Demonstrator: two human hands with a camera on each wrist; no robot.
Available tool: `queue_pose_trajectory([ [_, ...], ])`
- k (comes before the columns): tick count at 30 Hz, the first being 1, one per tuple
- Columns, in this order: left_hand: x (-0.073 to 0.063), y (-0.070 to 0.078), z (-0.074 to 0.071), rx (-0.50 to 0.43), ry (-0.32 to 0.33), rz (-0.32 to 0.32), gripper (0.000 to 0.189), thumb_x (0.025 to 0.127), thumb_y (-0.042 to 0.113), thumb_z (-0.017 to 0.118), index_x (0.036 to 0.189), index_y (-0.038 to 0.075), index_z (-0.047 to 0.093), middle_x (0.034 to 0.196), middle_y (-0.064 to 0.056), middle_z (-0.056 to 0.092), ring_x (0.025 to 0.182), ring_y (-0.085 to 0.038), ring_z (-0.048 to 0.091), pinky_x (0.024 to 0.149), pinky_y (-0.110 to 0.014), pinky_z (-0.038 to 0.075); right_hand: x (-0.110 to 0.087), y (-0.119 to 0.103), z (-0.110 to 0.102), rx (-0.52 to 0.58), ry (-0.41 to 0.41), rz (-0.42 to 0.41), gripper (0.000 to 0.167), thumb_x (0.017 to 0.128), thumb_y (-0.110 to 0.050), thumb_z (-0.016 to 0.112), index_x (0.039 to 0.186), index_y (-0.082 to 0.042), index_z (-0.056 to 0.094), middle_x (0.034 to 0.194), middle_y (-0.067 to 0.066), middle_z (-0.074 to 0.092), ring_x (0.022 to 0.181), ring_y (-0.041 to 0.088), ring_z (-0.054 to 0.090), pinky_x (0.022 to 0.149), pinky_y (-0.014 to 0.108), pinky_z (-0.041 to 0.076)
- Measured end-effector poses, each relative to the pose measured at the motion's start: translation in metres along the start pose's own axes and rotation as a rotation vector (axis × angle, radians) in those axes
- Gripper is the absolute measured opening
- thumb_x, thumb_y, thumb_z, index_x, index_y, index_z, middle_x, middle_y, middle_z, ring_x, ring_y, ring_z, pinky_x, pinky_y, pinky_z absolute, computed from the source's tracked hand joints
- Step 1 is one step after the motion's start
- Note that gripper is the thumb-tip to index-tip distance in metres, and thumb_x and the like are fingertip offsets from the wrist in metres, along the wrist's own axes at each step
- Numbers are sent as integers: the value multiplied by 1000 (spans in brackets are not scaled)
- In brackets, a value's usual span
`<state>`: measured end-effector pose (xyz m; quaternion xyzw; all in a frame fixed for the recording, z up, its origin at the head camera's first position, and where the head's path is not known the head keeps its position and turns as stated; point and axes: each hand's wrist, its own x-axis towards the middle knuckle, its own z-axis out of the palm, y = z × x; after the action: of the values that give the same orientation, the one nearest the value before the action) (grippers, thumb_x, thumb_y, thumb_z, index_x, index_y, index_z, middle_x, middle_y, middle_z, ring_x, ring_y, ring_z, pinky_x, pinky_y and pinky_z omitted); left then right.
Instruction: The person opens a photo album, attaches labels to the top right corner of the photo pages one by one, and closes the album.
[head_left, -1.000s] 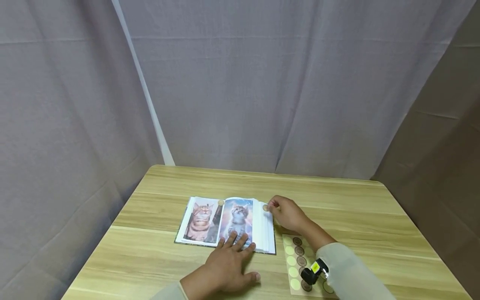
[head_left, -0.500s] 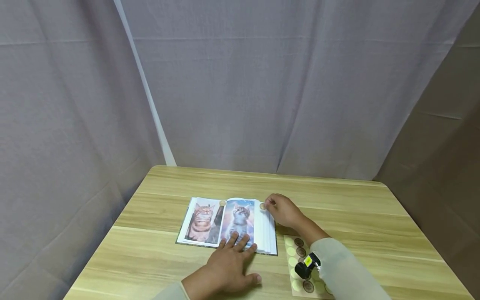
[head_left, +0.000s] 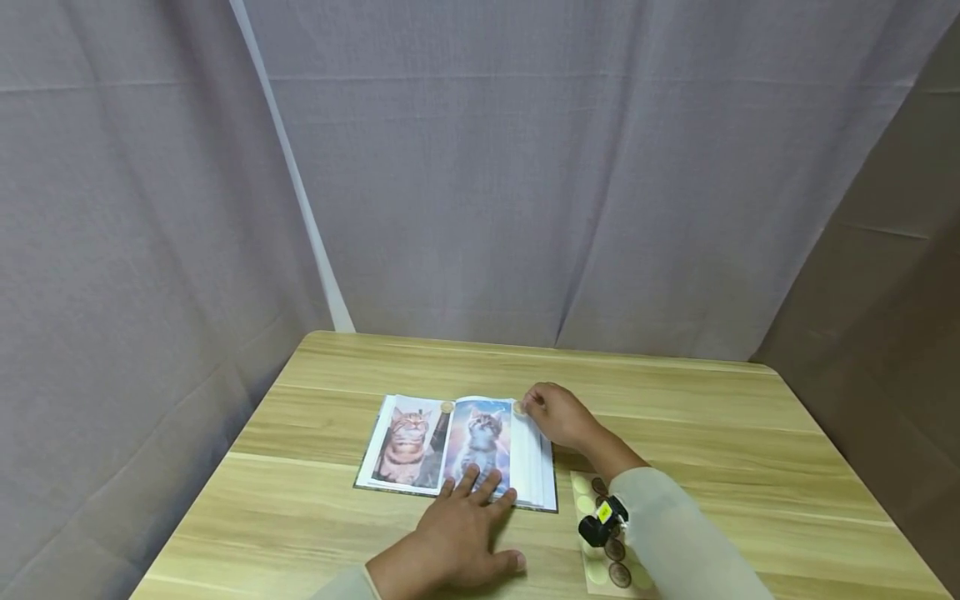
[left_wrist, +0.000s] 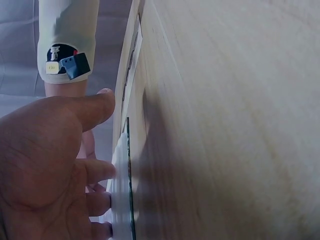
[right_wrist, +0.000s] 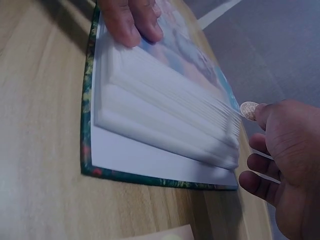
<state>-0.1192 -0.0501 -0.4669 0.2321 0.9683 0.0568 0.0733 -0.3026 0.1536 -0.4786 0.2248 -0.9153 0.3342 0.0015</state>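
Observation:
An open photo album [head_left: 534,471] lies on the table, with a cat picture [head_left: 403,450] on its left page and a kitten picture [head_left: 480,433] on its right page. Spread fingers of my left hand [head_left: 461,533] rest on the lower edge of the right page. Between thumb and finger, my right hand [head_left: 558,417] pinches a round tan sticker [right_wrist: 248,110] at the top right corner of the right page. Whether that sticker touches the page, I cannot tell. Another round sticker [head_left: 447,407] sits at the top right of the left page.
A sheet of round stickers [head_left: 590,583], cream and brown, lies right of the album, partly hidden under the right sleeve [head_left: 675,525]. Grey curtains [head_left: 450,183] stand behind the wooden table [head_left: 300,467] and at both sides.
My right hand has moved left with the round sticker, from the album's right edge to the kitten picture's top right corner. My left hand has stayed on the page.

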Motion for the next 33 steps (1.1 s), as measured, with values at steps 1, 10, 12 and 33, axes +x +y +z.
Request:
queue_pose_trajectory([
  [1, 0, 0, 0, 0, 0, 0, 85, 89, 77, 52, 158, 28, 41, 165, -5, 30, 151, -37, 25, 117, -58, 29, 1, 0, 0, -1, -3, 2, 15, 104, -17, 58, 105, -5, 67, 103, 7, 65, 94, 22, 61, 86, 43, 53],
  [10, 0, 0, 0, 14, 7, 3, 86, 89, 78, 52, 158, 28, 41, 165, -5, 30, 151, -37, 25, 117, -58, 29, 8, -2, 4, -6, 8, 3, 16, 104, -17, 60, 104, -4, 68, 101, 7, 65, 92, 21, 60, 85, 43, 53],
  [12, 0, 0, 0, 17, 14, 4, 86, 89, 78, 53, 158, 28, 42, 165, -5, 31, 151, -37, 26, 117, -58, 30, 10, -3, 5, -4, 10, -10, 16, 104, -16, 59, 103, -3, 68, 101, 7, 66, 92, 22, 61, 85, 44, 53],
  [33, 0, 0, -2, -4, 4, 15, 86, 88, 77, 56, 158, 27, 42, 165, -7, 31, 152, -38, 23, 117, -59, 29, 22, -9, 18, -23, 6, -4, 22, 106, -17, 55, 91, -6, 67, 98, 8, 63, 89, 22, 57, 82, 42, 50],
])
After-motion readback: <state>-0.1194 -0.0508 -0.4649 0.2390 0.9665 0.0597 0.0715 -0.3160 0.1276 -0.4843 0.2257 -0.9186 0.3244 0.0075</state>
